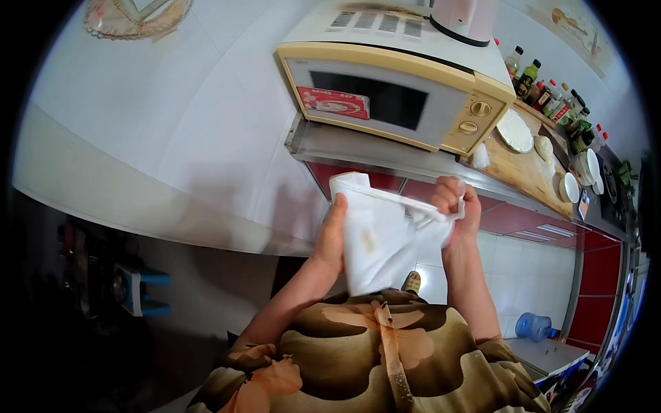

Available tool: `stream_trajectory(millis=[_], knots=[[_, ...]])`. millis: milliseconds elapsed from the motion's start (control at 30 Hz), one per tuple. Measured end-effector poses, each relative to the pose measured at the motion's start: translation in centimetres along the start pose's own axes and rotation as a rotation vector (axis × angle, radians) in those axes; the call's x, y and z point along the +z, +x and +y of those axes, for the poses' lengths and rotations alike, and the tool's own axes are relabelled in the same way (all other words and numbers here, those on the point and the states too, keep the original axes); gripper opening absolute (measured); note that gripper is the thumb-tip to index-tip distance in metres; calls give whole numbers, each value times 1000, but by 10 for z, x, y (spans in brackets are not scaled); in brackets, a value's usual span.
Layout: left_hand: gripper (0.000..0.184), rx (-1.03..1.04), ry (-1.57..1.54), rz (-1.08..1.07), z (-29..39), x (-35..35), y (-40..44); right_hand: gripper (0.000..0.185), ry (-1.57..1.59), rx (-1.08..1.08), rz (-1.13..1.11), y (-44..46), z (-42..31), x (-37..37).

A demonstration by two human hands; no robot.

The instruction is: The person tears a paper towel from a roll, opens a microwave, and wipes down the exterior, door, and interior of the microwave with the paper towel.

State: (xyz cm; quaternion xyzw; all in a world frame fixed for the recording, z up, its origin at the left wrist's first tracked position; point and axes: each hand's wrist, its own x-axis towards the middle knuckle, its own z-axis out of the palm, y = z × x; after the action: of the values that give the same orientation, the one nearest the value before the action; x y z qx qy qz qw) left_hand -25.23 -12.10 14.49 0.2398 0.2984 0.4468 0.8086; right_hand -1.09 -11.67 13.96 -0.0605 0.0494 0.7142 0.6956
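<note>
Between my two hands, in front of my body, stretches a white cloth-like piece (379, 241) with a brownish stain and a folded upper edge. I cannot tell whether it is a cloth or a bag. My left hand (332, 237) grips its left side, thumb on the near face. At the upper right corner, my right hand (460, 206) is closed on a thin strip or gathered edge of the same piece. Some of the fingers on both hands are hidden.
A cream microwave (392, 89) stands on the metal counter ahead, with a pink kettle (461, 17) on top. Right of it, a wooden board (527, 165) holds dough (543, 148) and a white plate (514, 132). Bottles (529, 77) line the wall. A blue water jug (533, 327) lies lower right.
</note>
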Motion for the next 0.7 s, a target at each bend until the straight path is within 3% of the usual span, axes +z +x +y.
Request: stream_trajectory(millis=[67,100,167,200,267,300,333,400,467,533,567,600,700], knots=[[83,-61,-333,-322,31,-15,-13,19,-141,-215,83,-2,-41,-10],[77,92,-288,-192,49,-11,-18,19,-203,-362,105,-3,-74,-15],[75,151,80,-6,56,-43,-2,10,-258,-180,-236,-12,-105,-13],[72,160,129,188,51,-51,7,10,-282,-163,-77,-11,-94,-9],[66,253,-16,188,55,-26,32,17,-326,-190,156,-14,-79,-10],[65,296,-122,194,64,2,40,20,-579,-341,194,-13,-57,-13],[62,401,-141,144,75,16,52,17,-410,-216,109,-13,-47,-27],[64,580,40,237,104,23,80,15,-136,-34,307,-15,-24,-33],[62,654,29,177,145,53,104,16,-107,34,378,-17,-34,-62],[62,667,10,36,177,95,131,17,-89,107,366,-19,-47,-64],[62,625,-14,-2,190,108,154,17,-301,44,465,-24,-46,-51],[61,591,-10,44,197,129,175,18,-514,-22,566,-26,-49,-45],[61,556,-86,69,207,166,247,22,-538,-135,484,-22,-68,-60]])
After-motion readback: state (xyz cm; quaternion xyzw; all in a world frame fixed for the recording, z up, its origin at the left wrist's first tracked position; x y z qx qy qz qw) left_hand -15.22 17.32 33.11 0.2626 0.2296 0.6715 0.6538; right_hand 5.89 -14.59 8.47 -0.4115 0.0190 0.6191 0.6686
